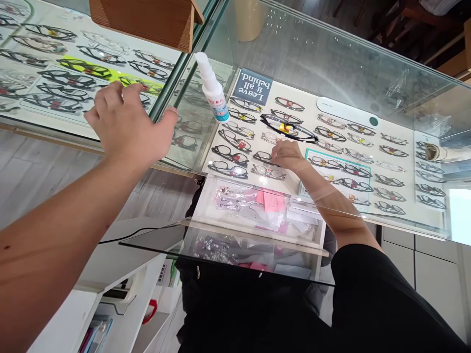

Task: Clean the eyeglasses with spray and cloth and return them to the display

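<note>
My left hand (127, 125) lies on the glass countertop at the left with its fingers spread, holding nothing. Through the glass, my right hand (289, 154) shows inside the display case, its fingers closed at the end of a dark-framed pair of eyeglasses (263, 157); the fingertips are partly hidden. Just above that hand, a larger black pair of eyeglasses (289, 128) with a yellow tag appears to lie on top of the glass. A white spray bottle (213, 90) stands between my hands on the counter.
Several rows of eyeglasses (390, 180) fill the case floor. A dark blue sign (252, 87) lies at its back. Below, an open drawer (198, 211) holds plastic packets and pink papers. A glass panel (228, 267) juts out before my body. A wooden box (143, 22) stands back left.
</note>
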Available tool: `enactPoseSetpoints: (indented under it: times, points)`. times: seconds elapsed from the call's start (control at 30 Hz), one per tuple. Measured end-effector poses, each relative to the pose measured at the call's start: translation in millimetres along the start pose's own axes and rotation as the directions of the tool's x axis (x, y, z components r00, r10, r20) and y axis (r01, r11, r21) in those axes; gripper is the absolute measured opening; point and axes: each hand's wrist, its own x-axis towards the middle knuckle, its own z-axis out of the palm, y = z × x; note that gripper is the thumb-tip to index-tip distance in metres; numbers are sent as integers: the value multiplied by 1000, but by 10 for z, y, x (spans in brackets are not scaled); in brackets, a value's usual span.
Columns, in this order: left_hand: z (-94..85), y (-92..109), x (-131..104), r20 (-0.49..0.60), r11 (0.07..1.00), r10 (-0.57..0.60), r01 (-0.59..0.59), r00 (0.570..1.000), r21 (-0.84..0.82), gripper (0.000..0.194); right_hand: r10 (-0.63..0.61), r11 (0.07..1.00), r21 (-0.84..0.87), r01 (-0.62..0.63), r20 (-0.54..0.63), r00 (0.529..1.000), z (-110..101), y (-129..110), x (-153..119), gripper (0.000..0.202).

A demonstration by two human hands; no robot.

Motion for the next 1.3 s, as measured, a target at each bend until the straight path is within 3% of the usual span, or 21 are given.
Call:
enactPoseSetpoints:
  times: [0.17,0.53,0.7,0.9,1.3]
  points:
    - [-14,20,-12,4,1000,-11,11,1000,6,77,-2,999,-46,0,-48,999,29,39,63,19]
    - [-8,-3,-6,4,1000,-6,6,1000,2,74,36,995,-91,-42,-65,997,-126,-21,17,27]
    - [-36,31,-24,24,1000,-15,15,1000,9,75,-41,995,-92,46,57,998,-169,-162,-164,27]
    - [-22,16,-12,9,1000,-2,2,1000,0,76,-90,967,-204,150,274,958,-99,-408,-272,15]
    - [-26,13,-19,5,1000,-2,2,1000,-4,76,-88,951,-274,146,213,973,-23,-308,-156,22]
